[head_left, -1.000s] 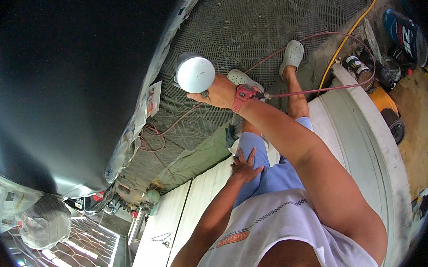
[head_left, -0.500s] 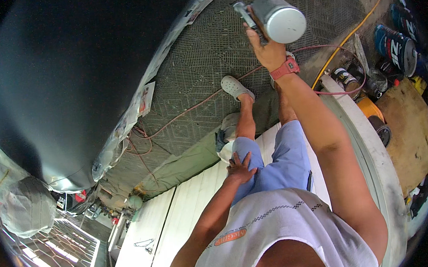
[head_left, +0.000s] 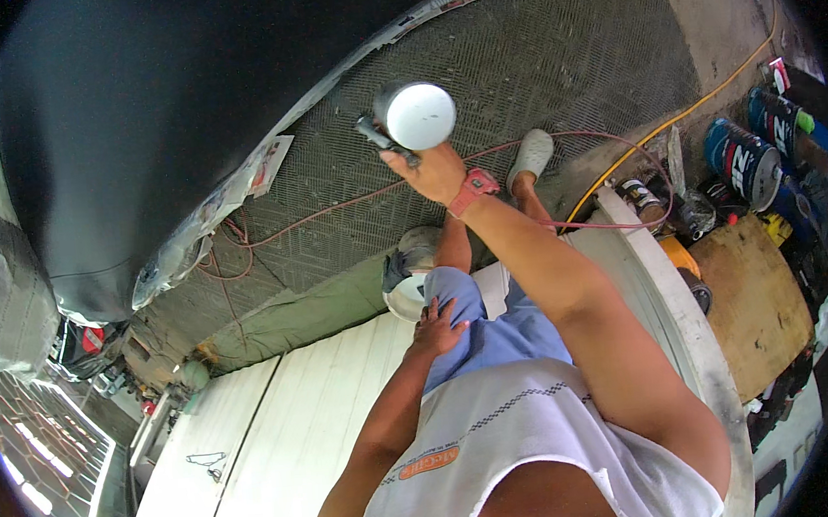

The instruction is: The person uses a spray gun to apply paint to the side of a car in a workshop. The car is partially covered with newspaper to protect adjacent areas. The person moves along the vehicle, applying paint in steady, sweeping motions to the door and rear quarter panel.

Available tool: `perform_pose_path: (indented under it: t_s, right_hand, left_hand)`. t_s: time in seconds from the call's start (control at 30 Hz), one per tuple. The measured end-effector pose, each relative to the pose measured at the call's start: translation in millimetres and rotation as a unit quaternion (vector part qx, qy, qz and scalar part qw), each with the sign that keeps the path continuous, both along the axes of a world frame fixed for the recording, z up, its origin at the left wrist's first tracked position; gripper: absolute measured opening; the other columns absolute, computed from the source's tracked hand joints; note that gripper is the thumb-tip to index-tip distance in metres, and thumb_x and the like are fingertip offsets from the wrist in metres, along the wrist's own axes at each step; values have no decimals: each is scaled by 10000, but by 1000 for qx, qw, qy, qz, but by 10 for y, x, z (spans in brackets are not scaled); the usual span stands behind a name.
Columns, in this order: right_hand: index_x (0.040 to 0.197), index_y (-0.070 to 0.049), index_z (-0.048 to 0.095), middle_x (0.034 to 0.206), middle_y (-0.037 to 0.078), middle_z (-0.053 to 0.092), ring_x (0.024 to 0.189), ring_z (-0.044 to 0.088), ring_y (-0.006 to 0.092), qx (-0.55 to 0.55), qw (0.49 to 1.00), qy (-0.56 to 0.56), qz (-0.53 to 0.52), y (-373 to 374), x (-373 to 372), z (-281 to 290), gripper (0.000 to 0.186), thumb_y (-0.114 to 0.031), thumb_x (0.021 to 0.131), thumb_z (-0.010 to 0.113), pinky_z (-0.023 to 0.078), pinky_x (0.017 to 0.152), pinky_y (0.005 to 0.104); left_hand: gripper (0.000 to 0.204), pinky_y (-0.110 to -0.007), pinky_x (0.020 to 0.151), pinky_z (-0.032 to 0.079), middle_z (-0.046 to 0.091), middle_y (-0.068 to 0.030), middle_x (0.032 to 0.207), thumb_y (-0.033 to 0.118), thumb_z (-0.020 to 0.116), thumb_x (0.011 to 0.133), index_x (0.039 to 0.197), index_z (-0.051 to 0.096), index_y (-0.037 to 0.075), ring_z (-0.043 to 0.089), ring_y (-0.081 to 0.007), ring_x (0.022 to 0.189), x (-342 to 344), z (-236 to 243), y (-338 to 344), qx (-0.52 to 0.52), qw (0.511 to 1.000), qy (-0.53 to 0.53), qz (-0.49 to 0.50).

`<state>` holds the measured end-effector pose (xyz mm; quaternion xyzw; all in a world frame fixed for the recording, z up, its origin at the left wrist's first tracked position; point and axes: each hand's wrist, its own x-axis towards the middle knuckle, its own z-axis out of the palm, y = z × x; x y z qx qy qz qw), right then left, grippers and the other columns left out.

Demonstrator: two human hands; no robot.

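Note:
My right hand (head_left: pixel 437 174), with a red watch at its wrist, is closed around the handle of a paint spray gun (head_left: pixel 420 116). The gun's round, light-lidded cup sits on top, and its dark nozzle end points left. Beyond it stretches a large, glossy black curved panel (head_left: pixel 183 111), edged with newspaper and clear plastic masking; the gun is apart from it. On my left thigh, over the blue shorts, my left hand (head_left: pixel 438 330) lies with its fingers spread, holding nothing.
A thin red hose (head_left: pixel 343 211) crosses the patterned floor mat (head_left: pixel 535 67) near my feet. To the right are a yellow cord (head_left: pixel 673 117), several blue containers (head_left: pixel 741 163) and a brown board (head_left: pixel 753 307). A bucket (head_left: pixel 404 302) stands by my left leg, beside white panels (head_left: pixel 299 401).
My right hand has carried the spray gun leftward along the black panel. My right foot now shows further out, and the whole view has shifted. My left hand stays on my thigh.

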<state>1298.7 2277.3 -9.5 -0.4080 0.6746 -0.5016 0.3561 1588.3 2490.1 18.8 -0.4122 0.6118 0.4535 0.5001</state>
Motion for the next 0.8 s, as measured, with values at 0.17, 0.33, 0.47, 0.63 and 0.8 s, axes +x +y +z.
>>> perform_pose_path:
  t_s: [0.17, 0.33, 0.47, 0.63, 0.8]
  right_hand:
    - [1103, -51, 729, 1032, 236, 719, 958, 676, 441, 36, 999, -18, 17, -181, -139, -200, 469, -484, 943, 642, 548, 842, 485]
    - [1142, -19, 716, 1112, 246, 707, 1057, 658, 430, 72, 988, 111, -82, 18, -976, -484, 454, -427, 952, 656, 523, 909, 470]
    - [1017, 10, 732, 967, 167, 738, 936, 696, 302, 54, 971, 168, -164, 249, -1679, -666, 373, -347, 990, 627, 520, 878, 396]
    - [976, 55, 718, 874, 138, 748, 845, 706, 283, 77, 964, 35, -251, 413, -2362, -508, 450, -384, 989, 618, 521, 833, 405]
    - [948, 32, 709, 839, 87, 735, 666, 654, 180, 68, 927, 2, -369, 462, -2690, -211, 430, -372, 1023, 583, 505, 626, 341]
  left_hand:
    - [779, -585, 1197, 267, 135, -203, 1680, 629, 528, 947, 1598, 277, 282, 242, -469, 1499, -60, 83, -1, 14, 998, -2, 57]
    - [784, -587, 1198, 263, 136, -201, 1680, 619, 526, 951, 1600, 272, 261, 217, -466, 1508, -173, 88, 129, 10, 997, -4, 81]
    - [791, -589, 1199, 257, 137, -200, 1679, 623, 530, 948, 1603, 260, 272, 211, -475, 1506, -266, 51, 198, 3, 998, -10, 66]
    - [805, -603, 1193, 255, 140, -206, 1675, 627, 532, 944, 1609, 236, 283, 209, -484, 1503, -420, 38, 157, 12, 998, -27, 64]
    - [814, -606, 1192, 256, 136, -214, 1674, 637, 521, 942, 1613, 228, 281, 209, -498, 1499, -455, 47, 122, 26, 997, -15, 69]
